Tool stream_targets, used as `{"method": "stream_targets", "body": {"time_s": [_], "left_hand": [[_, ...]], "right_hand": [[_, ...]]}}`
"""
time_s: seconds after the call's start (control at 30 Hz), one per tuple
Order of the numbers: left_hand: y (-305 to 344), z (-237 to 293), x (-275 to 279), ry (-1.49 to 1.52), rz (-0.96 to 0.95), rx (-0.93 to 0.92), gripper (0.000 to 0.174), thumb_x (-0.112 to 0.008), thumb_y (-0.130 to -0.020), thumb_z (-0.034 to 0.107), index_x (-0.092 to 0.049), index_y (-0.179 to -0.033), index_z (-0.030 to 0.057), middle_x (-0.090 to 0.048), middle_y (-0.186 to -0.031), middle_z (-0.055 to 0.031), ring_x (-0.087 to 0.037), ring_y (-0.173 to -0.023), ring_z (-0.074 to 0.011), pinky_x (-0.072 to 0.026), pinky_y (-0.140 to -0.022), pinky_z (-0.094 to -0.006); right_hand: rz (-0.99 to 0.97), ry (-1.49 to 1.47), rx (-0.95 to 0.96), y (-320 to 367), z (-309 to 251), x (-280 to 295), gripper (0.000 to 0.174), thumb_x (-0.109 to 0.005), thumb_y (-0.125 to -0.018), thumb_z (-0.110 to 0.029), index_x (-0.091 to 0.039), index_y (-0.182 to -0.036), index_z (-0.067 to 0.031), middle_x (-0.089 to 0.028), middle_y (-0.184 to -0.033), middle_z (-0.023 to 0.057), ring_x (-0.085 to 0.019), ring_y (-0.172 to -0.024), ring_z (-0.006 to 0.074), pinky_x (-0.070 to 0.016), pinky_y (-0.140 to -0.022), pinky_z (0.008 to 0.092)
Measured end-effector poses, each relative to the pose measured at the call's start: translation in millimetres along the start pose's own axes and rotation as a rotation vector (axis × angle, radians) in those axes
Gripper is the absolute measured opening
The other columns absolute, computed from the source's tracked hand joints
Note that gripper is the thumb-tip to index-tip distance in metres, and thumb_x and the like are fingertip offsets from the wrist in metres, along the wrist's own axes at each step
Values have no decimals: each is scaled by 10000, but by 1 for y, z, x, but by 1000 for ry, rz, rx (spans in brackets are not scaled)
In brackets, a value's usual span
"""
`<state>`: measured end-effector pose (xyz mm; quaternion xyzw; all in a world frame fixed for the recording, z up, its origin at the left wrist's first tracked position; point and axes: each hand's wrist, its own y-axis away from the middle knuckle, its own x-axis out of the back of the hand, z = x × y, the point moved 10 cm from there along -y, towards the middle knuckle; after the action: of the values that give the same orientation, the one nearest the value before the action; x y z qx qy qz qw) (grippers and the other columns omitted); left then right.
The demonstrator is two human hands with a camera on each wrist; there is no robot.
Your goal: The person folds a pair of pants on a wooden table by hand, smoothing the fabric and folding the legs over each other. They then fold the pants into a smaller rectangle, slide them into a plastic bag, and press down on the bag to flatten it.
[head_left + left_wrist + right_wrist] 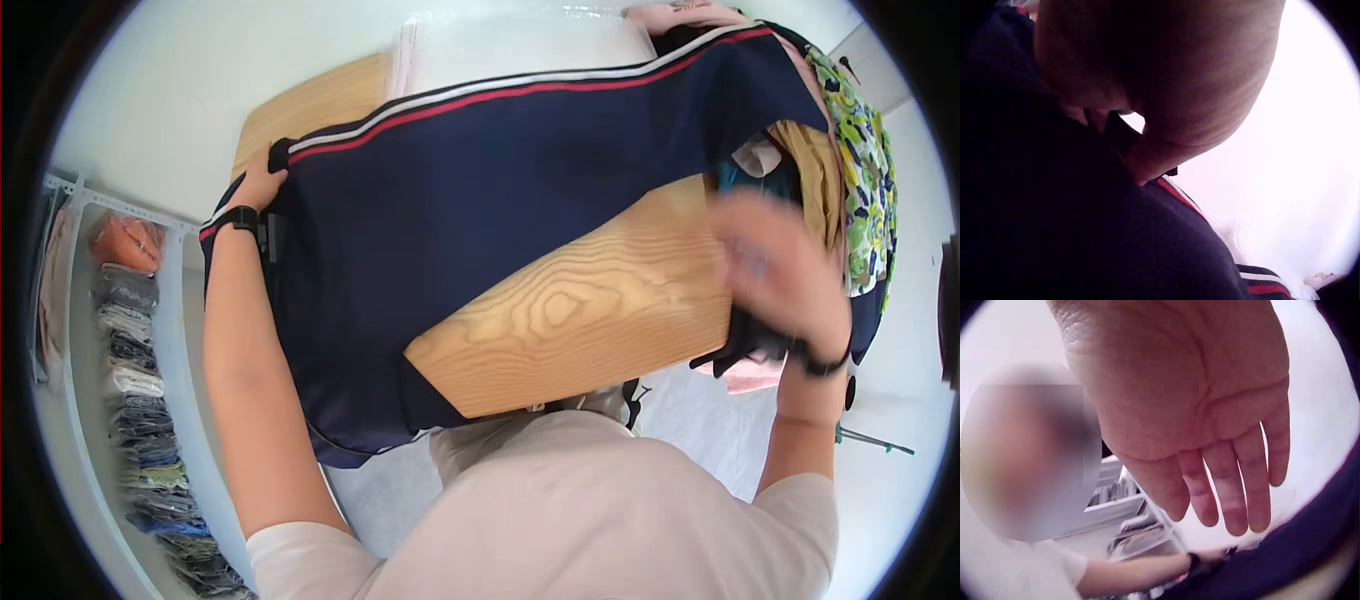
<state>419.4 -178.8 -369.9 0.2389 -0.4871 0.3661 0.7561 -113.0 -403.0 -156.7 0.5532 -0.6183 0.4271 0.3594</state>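
Observation:
Navy trousers (pixel 420 210) with a white and red side stripe lie spread over a wooden table (pixel 590 300). At their upper left corner my left hand (pixel 262 188) grips the cloth; in the left wrist view the thumb and fingers of that hand (pixel 1166 75) pinch a dark edge near the stripe. My right hand (pixel 775 265), blurred, is raised over the table's right side, near dark and tan clothes. The right wrist view shows this hand (pixel 1191 406) palm on, fingers extended and holding nothing.
A clear plastic bag (pixel 520 45) lies behind the trousers. Tan cloth (pixel 808 170) and a green floral garment (pixel 868 180) hang at the table's right end. Shelves at the left hold a stack of folded clothes (pixel 145 380) and an orange bundle (pixel 128 243).

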Motion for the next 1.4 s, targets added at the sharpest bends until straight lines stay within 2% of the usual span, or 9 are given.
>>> {"method": "stream_targets", "body": {"time_s": [0.1,0.2,0.47,0.57,0.87,1.0,1.13,1.27,1.4], "left_hand": [[15,22,19,40,-24,50,735,-626,-825,145,-257,-1456,66,-306,-1475,-188,-285,-1374,-309,-239,-1127,-353],[16,30,33,54,3,-31,695,-596,-845,126,-270,-1460,113,-343,-1459,-174,-305,-1366,-307,-255,-1116,-363],[87,65,78,-19,-136,90,588,-563,-901,206,-338,-1436,113,-489,-1351,-177,-453,-1248,-278,-338,-1038,-352],[142,109,93,124,-193,-209,522,-575,-911,252,-424,-1390,109,-545,-1283,-139,-500,-1165,-230,-376,-994,-325],[343,158,28,54,-391,-253,639,-622,-842,122,-368,-1428,144,-249,-1510,-188,-241,-1402,-325,-239,-1114,-383],[340,117,-17,-281,-393,-80,626,-540,-927,282,-246,-1478,246,-111,-1551,-172,-130,-1418,-394,-215,-1094,-541],[316,106,-26,-320,-370,-27,576,-409,-973,397,-173,-1488,293,-75,-1553,-169,-85,-1407,-448,-222,-1041,-650],[273,99,-32,-374,-373,-2,586,-372,-977,435,-129,-1493,299,-78,-1553,-169,-121,-1397,-460,-245,-1037,-642],[224,104,-48,-297,-361,20,628,-361,-948,526,-179,-1490,265,-120,-1539,-203,-125,-1386,-485,-238,-1061,-614]], "right_hand": [[-374,-375,76,58,-43,-105,310,-653,-794,-61,-617,-1102,-74,-642,-982,75,-603,-902,277,-485,-765,363],[-600,-557,-278,102,-18,-193,361,-574,-835,-28,-570,-1195,-64,-617,-1049,149,-592,-933,316,-483,-799,375],[34,-92,-170,129,93,-322,391,-603,-759,-27,-572,-1148,-2,-592,-1156,194,-538,-1090,382,-443,-884,445],[51,-105,-153,133,99,-318,392,-605,-755,-26,-574,-1145,-4,-596,-1144,196,-545,-1075,384,-448,-875,444],[157,-103,-210,158,114,-301,400,-614,-733,-23,-582,-1132,-12,-617,-1089,208,-573,-1009,393,-468,-835,442],[-248,-281,-406,168,42,-203,276,-653,-685,-35,-628,-959,-21,-629,-860,215,-621,-812,381,-488,-681,403],[88,-182,-375,170,5,-55,222,-670,-670,-44,-625,-885,-23,-620,-734,122,-629,-672,291,-466,-610,324],[326,165,-482,202,50,71,336,-515,-609,41,-612,-929,65,-635,-836,194,-620,-856,320,-460,-832,329],[314,391,-603,186,103,127,254,-614,-831,-166,-621,-939,63,-620,-818,207,-606,-790,297,-450,-746,352]]}}
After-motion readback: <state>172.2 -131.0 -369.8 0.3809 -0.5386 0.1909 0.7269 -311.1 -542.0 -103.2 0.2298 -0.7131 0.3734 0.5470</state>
